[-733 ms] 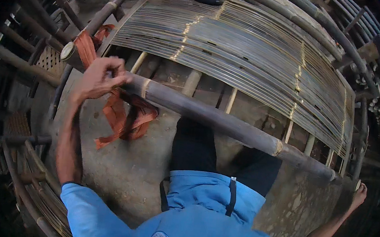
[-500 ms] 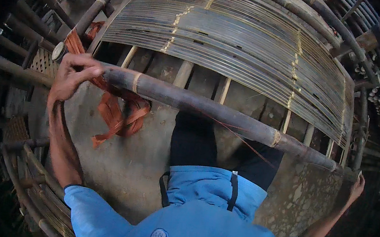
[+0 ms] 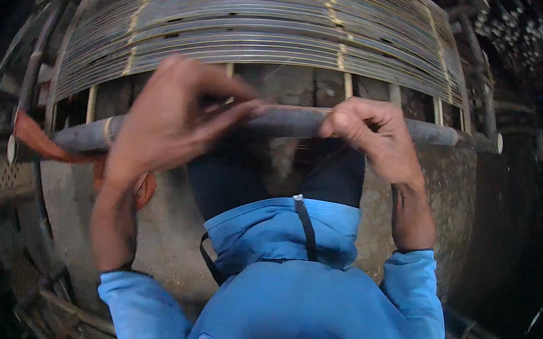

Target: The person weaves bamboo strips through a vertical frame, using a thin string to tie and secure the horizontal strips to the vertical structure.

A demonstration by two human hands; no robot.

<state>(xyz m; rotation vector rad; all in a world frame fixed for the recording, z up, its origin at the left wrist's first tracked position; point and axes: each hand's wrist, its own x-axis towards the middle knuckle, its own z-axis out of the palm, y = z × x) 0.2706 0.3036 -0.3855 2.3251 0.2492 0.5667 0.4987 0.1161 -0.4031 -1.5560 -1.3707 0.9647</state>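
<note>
A dark bamboo pole (image 3: 289,124) lies crosswise in front of me, above my thighs. Over its middle my left hand (image 3: 171,119), smeared by motion, has thumb and forefinger closed in a pinch. My right hand (image 3: 380,141) is closed at the pole too, a short way to the right, its fingertips at the upper side. A faint thin red string (image 3: 294,108) runs along the pole between the two pinches; the fingers hide its ends. Near the pole's left end hangs an orange-red strip of flat band (image 3: 40,138), its lower loops partly behind my left forearm.
Beyond the pole slopes a slatted panel (image 3: 246,34) of thin strips tied with pale yellow bindings, on a frame of poles. An upright pole (image 3: 483,79) stands at its right side. More bamboo poles (image 3: 81,315) lie at the lower left. Below is a grey floor (image 3: 165,238).
Both hands have left the pole's two ends and come together over its middle, their fingers now pinched. The view has shifted, so the pole lies more level and the panel sits higher.
</note>
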